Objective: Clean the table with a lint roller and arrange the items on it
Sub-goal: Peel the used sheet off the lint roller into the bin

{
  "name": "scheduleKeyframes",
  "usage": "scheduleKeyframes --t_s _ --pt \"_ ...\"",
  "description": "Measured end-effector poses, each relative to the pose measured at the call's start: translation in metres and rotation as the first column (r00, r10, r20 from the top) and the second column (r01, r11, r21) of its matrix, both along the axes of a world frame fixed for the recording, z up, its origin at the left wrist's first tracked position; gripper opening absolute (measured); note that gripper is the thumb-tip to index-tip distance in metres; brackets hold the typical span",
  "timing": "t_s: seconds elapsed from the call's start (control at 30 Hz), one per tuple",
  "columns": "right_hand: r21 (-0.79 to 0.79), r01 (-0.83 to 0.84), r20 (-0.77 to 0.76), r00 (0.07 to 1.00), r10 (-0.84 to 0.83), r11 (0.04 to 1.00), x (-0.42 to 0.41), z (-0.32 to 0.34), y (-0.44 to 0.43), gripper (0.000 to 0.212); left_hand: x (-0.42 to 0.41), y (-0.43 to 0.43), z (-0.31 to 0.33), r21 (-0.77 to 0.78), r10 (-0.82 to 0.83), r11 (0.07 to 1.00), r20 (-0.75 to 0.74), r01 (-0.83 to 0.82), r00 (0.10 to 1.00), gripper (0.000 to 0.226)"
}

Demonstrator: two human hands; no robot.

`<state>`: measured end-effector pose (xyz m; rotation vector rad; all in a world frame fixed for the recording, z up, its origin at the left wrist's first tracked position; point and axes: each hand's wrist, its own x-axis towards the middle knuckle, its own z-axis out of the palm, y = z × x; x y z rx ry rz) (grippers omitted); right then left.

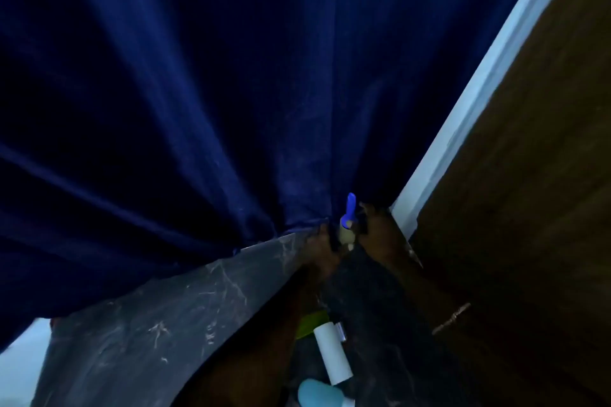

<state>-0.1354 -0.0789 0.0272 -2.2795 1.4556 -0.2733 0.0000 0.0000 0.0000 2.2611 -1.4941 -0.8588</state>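
Note:
A lint roller (347, 225) with a blue handle and a pale roll stands upright at the far corner of the dark marble table (185, 314), against the blue curtain. My left hand (325, 253) grips the roll from the left. My right hand (380, 231) closes on it from the right, near the base of the handle. The light is dim and the fingers are hard to make out. A white cylinder (332, 353) lies on the table nearer to me, between my forearms.
A dark blue curtain (198, 92) hangs over the table's far edge. A brown wooden panel (529, 175) with a pale frame stands on the right. A green item (310, 324), a small metallic piece (342, 331) and a light blue object (319, 393) lie near the white cylinder.

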Motion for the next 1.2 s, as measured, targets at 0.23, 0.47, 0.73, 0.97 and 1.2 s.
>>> scheduleKeyframes --t_s 0.23,0.47,0.73,0.97,1.2 --pt "-0.022 -0.021 0.059 0.998 0.023 1.0 0.007 -0.029 -0.022 0.029 -0.019 -0.032 -0.031 -0.12 0.143 0.974 -0.337 -0.193 0.931 0.039" --pt "0.205 -0.003 0.489 0.866 -0.1 0.979 -0.01 -0.029 -0.015 0.017 -0.018 -0.014 -0.024 -0.202 0.073 0.966 -0.382 -0.16 0.921 0.04" --pt "0.445 -0.084 0.623 0.744 -0.241 0.892 -0.038 0.016 0.061 0.008 -0.018 0.065 0.012 -0.344 -0.024 0.929 -0.419 -0.134 0.908 0.038" --pt "0.257 -0.195 0.47 0.881 0.054 0.947 -0.067 0.07 0.142 0.024 -0.001 0.157 0.038 -0.361 0.042 0.926 -0.185 -0.107 0.982 0.042" --pt "-0.154 -0.428 0.144 0.882 0.449 0.89 -0.043 0.113 0.218 0.022 0.002 0.249 0.064 -0.292 0.024 0.956 0.134 0.016 0.991 0.049"
